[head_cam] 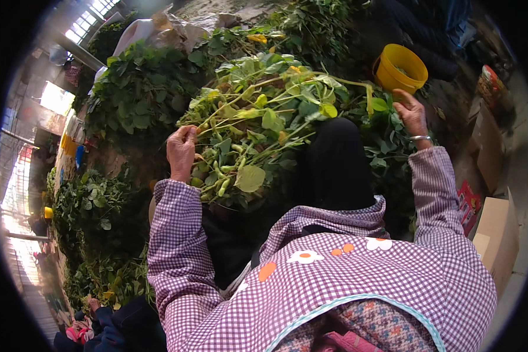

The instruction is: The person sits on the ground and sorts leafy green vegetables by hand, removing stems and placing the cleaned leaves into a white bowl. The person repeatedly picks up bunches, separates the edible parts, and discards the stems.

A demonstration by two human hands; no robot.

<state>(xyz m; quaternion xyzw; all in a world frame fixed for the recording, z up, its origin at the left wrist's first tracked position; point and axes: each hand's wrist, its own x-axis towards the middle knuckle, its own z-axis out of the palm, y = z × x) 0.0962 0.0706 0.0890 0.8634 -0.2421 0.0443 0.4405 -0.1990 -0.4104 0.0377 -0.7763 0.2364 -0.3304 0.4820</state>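
Note:
My left hand (182, 152) pinches the end of a long green plant stem (229, 103) that bears leaves and runs up to the right across a heap of leafy bean plants (264, 132). Green pods (224, 176) hang among the leaves beside this hand. To the right, my right hand (410, 112) is raised with its fingers slightly curled and apart, and nothing shows between them. Just above it stands a yellow plastic bucket (400, 68) with a little green matter inside. A metal bangle (420, 137) circles my right wrist.
More leafy plants (136, 97) are piled to the left and ahead. Cardboard boxes (495, 233) and a red packet (468, 207) lie at the right. A co-worker's hand (93, 303) and dark sleeve are at the lower left; another person's dark clothing (422, 31) shows beyond the bucket.

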